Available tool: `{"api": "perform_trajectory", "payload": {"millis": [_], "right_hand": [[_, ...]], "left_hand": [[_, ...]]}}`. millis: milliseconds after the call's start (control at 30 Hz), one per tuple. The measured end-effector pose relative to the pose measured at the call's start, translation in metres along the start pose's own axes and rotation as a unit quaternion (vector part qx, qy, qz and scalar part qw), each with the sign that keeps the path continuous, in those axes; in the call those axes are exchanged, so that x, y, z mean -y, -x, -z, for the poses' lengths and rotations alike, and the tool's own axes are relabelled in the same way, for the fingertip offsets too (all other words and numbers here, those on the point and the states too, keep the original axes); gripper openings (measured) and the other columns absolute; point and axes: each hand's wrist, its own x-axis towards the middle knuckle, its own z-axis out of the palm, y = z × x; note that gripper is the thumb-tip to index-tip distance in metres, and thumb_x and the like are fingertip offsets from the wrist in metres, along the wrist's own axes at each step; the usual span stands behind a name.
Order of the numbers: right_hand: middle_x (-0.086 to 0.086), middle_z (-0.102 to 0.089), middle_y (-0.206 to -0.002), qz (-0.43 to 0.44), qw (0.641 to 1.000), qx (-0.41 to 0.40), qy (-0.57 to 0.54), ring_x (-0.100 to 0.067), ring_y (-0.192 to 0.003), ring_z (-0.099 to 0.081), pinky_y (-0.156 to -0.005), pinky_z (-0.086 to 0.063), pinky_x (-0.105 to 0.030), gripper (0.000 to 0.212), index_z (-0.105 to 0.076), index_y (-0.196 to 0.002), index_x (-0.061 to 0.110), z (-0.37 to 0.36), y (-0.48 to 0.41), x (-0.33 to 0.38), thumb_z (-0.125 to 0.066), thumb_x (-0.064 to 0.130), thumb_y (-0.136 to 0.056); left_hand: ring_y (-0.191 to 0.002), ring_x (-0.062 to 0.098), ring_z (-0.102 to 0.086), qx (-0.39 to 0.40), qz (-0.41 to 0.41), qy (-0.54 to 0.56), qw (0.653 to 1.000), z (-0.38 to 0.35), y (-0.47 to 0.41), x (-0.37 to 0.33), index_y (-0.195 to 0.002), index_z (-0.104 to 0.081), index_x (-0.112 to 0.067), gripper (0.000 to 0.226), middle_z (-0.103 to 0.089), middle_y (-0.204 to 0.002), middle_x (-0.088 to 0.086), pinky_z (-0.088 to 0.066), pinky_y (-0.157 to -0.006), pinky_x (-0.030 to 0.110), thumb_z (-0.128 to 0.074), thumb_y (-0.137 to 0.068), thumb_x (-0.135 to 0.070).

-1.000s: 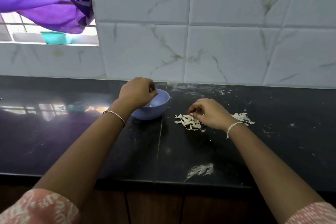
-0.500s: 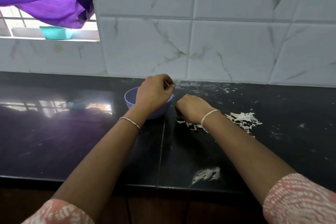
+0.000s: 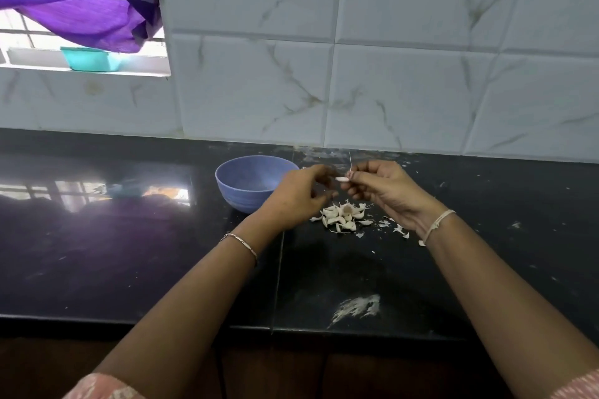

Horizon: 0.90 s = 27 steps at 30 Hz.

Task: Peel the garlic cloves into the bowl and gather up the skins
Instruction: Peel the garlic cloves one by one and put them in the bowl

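Both hands are raised just right of the bowl (image 3: 238,196), directly over the pile of cloves (image 3: 343,219) on the counter (image 3: 162,269), likely so skins drop beside the pile and the peeled clove has a short trip to the bowl. Right hand (image 3: 384,188) pinches one garlic clove (image 3: 341,179) between thumb and fingertips, a thin strand of skin sticking up. Left hand (image 3: 296,201), between bowl and clove, has fingers curled toward it; contact unclear. Loose skins (image 3: 399,230) lie right of the pile.
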Motion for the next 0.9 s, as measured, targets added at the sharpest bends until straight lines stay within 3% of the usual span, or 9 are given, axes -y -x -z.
{"api": "perform_trajectory", "payload": {"millis": [100,233,367,467,533,633,900], "right_hand": [[-0.010,-0.071,-0.074,-0.016,1.000,0.002,-0.009,-0.016,-0.064,-0.062,-0.062,-0.053,-0.020,0.006,-0.063,-0.091,0.003,0.007,0.012,-0.001,-0.061,-0.003,-0.090],[-0.013,-0.071,-0.074,-0.019,0.999,0.010,0.032,-0.016,-0.062,-0.064,-0.061,-0.056,-0.020,0.006,-0.065,-0.093,-0.001,0.017,0.021,-0.001,-0.062,-0.004,-0.089],[-0.009,-0.071,-0.068,-0.019,0.992,0.016,0.128,-0.013,-0.058,-0.065,-0.059,-0.056,-0.019,0.009,-0.068,-0.086,0.000,0.021,0.025,-0.004,-0.063,-0.007,-0.087],[-0.008,-0.070,-0.065,-0.026,0.985,0.021,0.168,-0.012,-0.057,-0.065,-0.057,-0.054,-0.018,0.007,-0.068,-0.085,0.001,0.020,0.026,-0.008,-0.065,-0.005,-0.087],[-0.006,-0.070,-0.064,-0.020,0.983,0.028,0.183,-0.011,-0.055,-0.065,-0.057,-0.054,-0.018,0.005,-0.068,-0.084,0.001,0.021,0.026,-0.009,-0.071,-0.002,-0.083],[-0.005,-0.069,-0.065,-0.005,0.978,0.029,0.206,-0.011,-0.055,-0.063,-0.059,-0.054,-0.020,0.009,-0.069,-0.084,0.002,0.022,0.028,-0.011,-0.077,0.000,-0.079],[-0.011,-0.072,-0.075,0.038,0.964,0.028,0.261,-0.015,-0.065,-0.069,-0.066,-0.057,-0.024,0.005,-0.070,-0.087,0.006,0.023,0.030,-0.009,-0.073,0.003,-0.084]], "left_hand": [[-0.059,0.001,-0.066,0.025,0.003,0.061,0.998,-0.009,0.002,-0.008,-0.096,-0.068,-0.016,0.007,-0.068,-0.081,-0.011,-0.052,-0.056,0.013,-0.068,-0.091,-0.012],[-0.062,0.008,-0.070,0.057,0.016,0.098,0.993,-0.017,0.003,-0.012,-0.092,-0.070,-0.011,0.005,-0.070,-0.080,-0.003,-0.060,-0.059,0.027,-0.070,-0.089,-0.014],[-0.065,0.001,-0.057,0.017,-0.022,-0.057,0.998,-0.023,0.005,-0.006,-0.091,-0.073,-0.014,0.017,-0.066,-0.080,-0.009,-0.044,-0.064,0.019,-0.074,-0.086,-0.031],[-0.082,0.015,-0.058,-0.012,-0.074,-0.140,0.987,-0.028,0.010,-0.004,-0.097,-0.072,-0.015,0.018,-0.069,-0.091,-0.001,-0.046,-0.073,0.033,-0.067,-0.090,-0.030],[-0.090,0.023,-0.060,-0.004,-0.104,-0.165,0.981,-0.031,0.013,-0.006,-0.102,-0.072,-0.014,0.019,-0.068,-0.096,0.003,-0.048,-0.076,0.040,-0.062,-0.094,-0.029],[-0.096,0.022,-0.060,0.002,-0.109,-0.191,0.976,-0.032,0.014,-0.007,-0.105,-0.070,-0.018,0.022,-0.067,-0.100,0.000,-0.048,-0.074,0.038,-0.056,-0.096,-0.032],[-0.089,0.020,-0.062,0.003,-0.087,-0.190,0.978,-0.032,0.020,-0.010,-0.100,-0.072,-0.024,0.023,-0.068,-0.097,-0.003,-0.051,-0.069,0.036,-0.056,-0.096,-0.040]]}}
